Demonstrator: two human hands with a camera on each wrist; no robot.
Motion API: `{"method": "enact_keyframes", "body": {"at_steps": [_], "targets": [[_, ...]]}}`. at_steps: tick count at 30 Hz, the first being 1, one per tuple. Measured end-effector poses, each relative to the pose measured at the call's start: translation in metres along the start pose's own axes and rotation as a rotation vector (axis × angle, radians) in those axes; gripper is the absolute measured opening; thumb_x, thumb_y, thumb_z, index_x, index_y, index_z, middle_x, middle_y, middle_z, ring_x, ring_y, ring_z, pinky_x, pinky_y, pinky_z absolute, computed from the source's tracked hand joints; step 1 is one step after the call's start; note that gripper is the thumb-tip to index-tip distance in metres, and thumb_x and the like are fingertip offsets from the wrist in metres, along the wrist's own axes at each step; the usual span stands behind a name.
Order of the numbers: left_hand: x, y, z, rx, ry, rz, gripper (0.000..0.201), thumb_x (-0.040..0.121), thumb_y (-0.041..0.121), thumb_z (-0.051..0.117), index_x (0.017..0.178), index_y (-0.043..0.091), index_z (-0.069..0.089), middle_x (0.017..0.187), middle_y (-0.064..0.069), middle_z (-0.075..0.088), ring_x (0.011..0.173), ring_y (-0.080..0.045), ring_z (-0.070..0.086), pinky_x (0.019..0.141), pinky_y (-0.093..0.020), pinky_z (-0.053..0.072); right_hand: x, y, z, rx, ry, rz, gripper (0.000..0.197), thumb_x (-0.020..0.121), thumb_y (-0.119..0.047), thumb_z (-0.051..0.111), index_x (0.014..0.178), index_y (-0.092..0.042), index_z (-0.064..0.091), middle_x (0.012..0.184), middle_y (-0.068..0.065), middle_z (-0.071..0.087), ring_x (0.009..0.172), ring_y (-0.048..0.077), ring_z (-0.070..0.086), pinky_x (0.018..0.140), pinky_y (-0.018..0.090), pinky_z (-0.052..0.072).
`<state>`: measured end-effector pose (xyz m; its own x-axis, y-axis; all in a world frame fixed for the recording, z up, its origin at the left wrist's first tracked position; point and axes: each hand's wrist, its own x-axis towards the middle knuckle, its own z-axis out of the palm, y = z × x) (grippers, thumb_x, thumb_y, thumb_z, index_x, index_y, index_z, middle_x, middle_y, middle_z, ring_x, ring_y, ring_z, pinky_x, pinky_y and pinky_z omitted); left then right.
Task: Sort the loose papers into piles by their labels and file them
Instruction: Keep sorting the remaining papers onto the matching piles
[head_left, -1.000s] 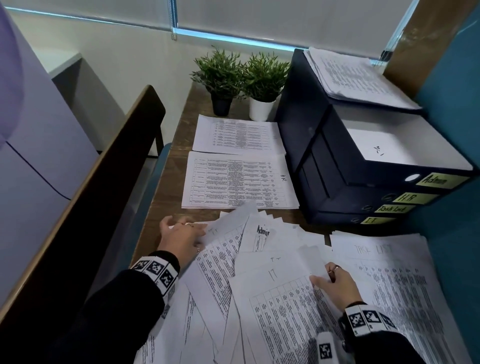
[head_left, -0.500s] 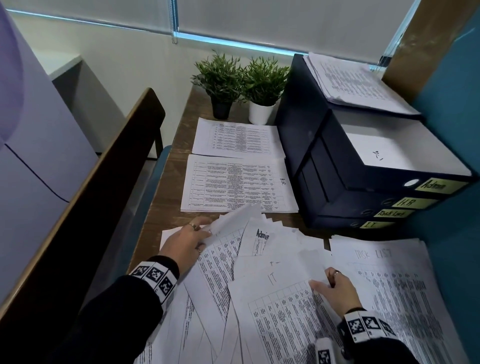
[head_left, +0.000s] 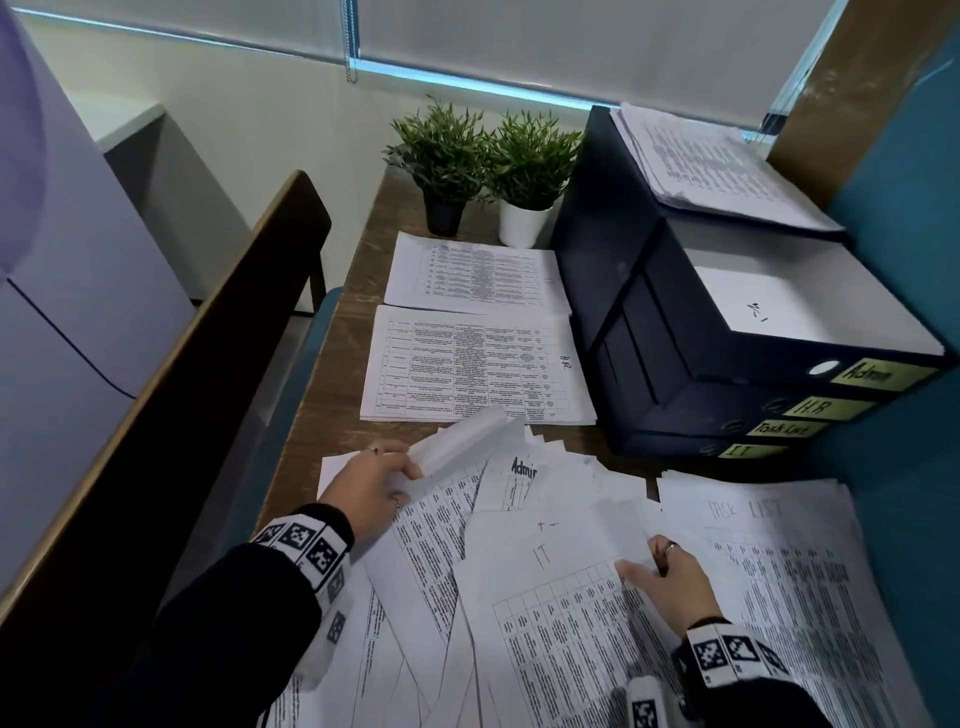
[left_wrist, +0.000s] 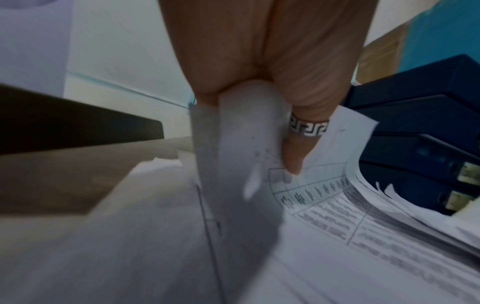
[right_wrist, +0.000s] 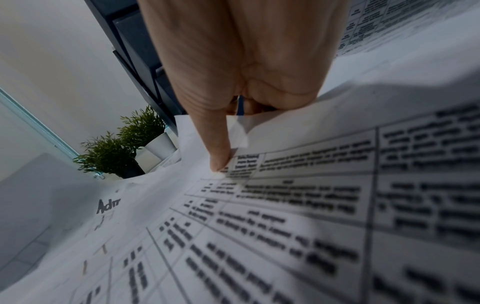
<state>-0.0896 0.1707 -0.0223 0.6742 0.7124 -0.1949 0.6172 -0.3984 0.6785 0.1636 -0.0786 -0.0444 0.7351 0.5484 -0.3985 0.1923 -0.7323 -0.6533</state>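
Loose printed sheets (head_left: 426, 597) lie fanned across the near desk. My left hand (head_left: 400, 465) grips the curled top edge of one sheet (head_left: 462, 441) and holds it raised off the heap; the left wrist view shows that sheet (left_wrist: 241, 185) bent between thumb and ringed finger. My right hand (head_left: 641, 558) pinches the upper right corner of a sheet marked "IT" (head_left: 545, 556). In the right wrist view the thumb lies on top of that corner (right_wrist: 259, 131) with the fingers under it. A sheet marked "Admin" (head_left: 522, 470) lies between the hands.
Sorted piles: "H.R" (head_left: 478, 364), another behind it (head_left: 472, 275), "TASK LIST" (head_left: 779, 571) at near right. Stacked dark binders (head_left: 675, 322) labelled Admin, H.R, Task List, IT stand at right, papers (head_left: 711, 166) on top. Two potted plants (head_left: 483, 156) at the back; a chair back (head_left: 208, 364) left.
My left hand has slid right from the heap's left edge and taken hold of a sheet's edge, curling it upward. My right hand has stayed on the IT sheet's corner.
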Motion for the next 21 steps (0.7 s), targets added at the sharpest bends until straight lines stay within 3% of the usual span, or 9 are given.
{"method": "enact_keyframes", "body": {"at_steps": [2, 4, 6, 8, 9, 11, 13, 15, 21], "targets": [[-0.002, -0.003, 0.0, -0.029, -0.05, -0.037, 0.05, 0.081, -0.005, 0.054, 0.071, 0.043, 0.058, 0.109, 0.003, 0.06, 0.091, -0.009, 0.058, 0.077, -0.015, 0.046, 0.0, 0.001, -0.001, 0.023, -0.018, -0.005, 0.014, 0.081, -0.02, 0.068, 0.09, -0.013, 0.06, 0.089, 0.001, 0.069, 0.088, 0.021, 0.064, 0.088, 0.036, 0.049], [-0.005, -0.003, -0.001, -0.082, -0.105, -0.057, 0.055, 0.08, -0.011, 0.053, 0.073, 0.042, 0.067, 0.106, 0.002, 0.063, 0.092, -0.012, 0.062, 0.084, -0.026, 0.053, -0.002, 0.0, -0.003, 0.051, -0.046, 0.006, 0.011, 0.082, -0.016, 0.067, 0.091, -0.013, 0.061, 0.086, 0.004, 0.07, 0.087, 0.023, 0.065, 0.085, 0.037, 0.05], [-0.01, 0.0, -0.004, -0.115, -0.127, -0.064, 0.052, 0.081, -0.01, 0.054, 0.092, 0.039, 0.07, 0.112, 0.003, 0.062, 0.101, -0.014, 0.06, 0.091, -0.032, 0.051, -0.003, 0.0, -0.005, 0.092, -0.077, 0.011, 0.015, 0.083, -0.013, 0.066, 0.097, -0.011, 0.061, 0.091, 0.005, 0.07, 0.09, 0.023, 0.064, 0.083, 0.033, 0.049], [-0.012, 0.003, -0.006, -0.098, -0.057, -0.059, 0.052, 0.084, -0.001, 0.058, 0.116, 0.04, 0.054, 0.116, 0.008, 0.057, 0.104, -0.013, 0.058, 0.089, -0.029, 0.049, -0.004, -0.001, -0.006, 0.131, -0.093, 0.014, 0.021, 0.083, -0.012, 0.066, 0.103, -0.011, 0.06, 0.096, 0.005, 0.069, 0.094, 0.021, 0.063, 0.083, 0.028, 0.045], [-0.012, 0.003, -0.006, -0.129, -0.01, -0.098, 0.054, 0.084, 0.002, 0.061, 0.117, 0.041, 0.044, 0.113, 0.011, 0.054, 0.099, -0.013, 0.058, 0.086, -0.029, 0.049, -0.005, -0.001, -0.006, 0.139, -0.094, 0.014, 0.023, 0.083, -0.012, 0.066, 0.106, -0.011, 0.06, 0.098, 0.005, 0.069, 0.095, 0.02, 0.062, 0.082, 0.027, 0.045], [-0.009, 0.004, -0.005, -0.206, 0.046, -0.206, 0.046, 0.084, 0.007, 0.063, 0.117, 0.031, 0.043, 0.11, 0.007, 0.054, 0.097, -0.018, 0.059, 0.087, -0.037, 0.052, -0.005, -0.002, -0.005, 0.146, -0.096, 0.007, 0.023, 0.084, -0.011, 0.066, 0.106, -0.011, 0.059, 0.097, 0.004, 0.069, 0.091, 0.018, 0.062, 0.074, 0.021, 0.045], [-0.004, 0.006, -0.003, -0.07, 0.03, -0.247, 0.032, 0.087, 0.014, 0.062, 0.118, 0.018, 0.054, 0.12, -0.002, 0.055, 0.109, -0.022, 0.054, 0.097, -0.041, 0.046, -0.005, -0.004, -0.004, 0.149, -0.09, 0.001, 0.02, 0.084, -0.01, 0.065, 0.103, -0.011, 0.06, 0.094, 0.004, 0.069, 0.088, 0.015, 0.062, 0.067, 0.017, 0.043], [-0.002, 0.009, -0.004, 0.071, 0.017, -0.271, 0.033, 0.089, 0.021, 0.06, 0.121, 0.013, 0.058, 0.133, -0.002, 0.048, 0.123, -0.022, 0.041, 0.107, -0.04, 0.034, -0.004, -0.004, -0.003, 0.153, -0.084, 0.001, 0.018, 0.084, -0.01, 0.065, 0.101, -0.011, 0.06, 0.093, 0.004, 0.069, 0.087, 0.015, 0.062, 0.066, 0.017, 0.042], [-0.005, 0.015, -0.006, 0.309, 0.0, -0.155, 0.035, 0.092, 0.032, 0.053, 0.126, 0.029, 0.053, 0.137, 0.019, 0.04, 0.132, -0.011, 0.025, 0.109, -0.04, 0.013, -0.001, -0.003, -0.003, 0.145, -0.086, 0.005, 0.016, 0.083, -0.011, 0.066, 0.098, -0.013, 0.061, 0.091, 0.003, 0.07, 0.087, 0.016, 0.063, 0.069, 0.019, 0.045]]}}
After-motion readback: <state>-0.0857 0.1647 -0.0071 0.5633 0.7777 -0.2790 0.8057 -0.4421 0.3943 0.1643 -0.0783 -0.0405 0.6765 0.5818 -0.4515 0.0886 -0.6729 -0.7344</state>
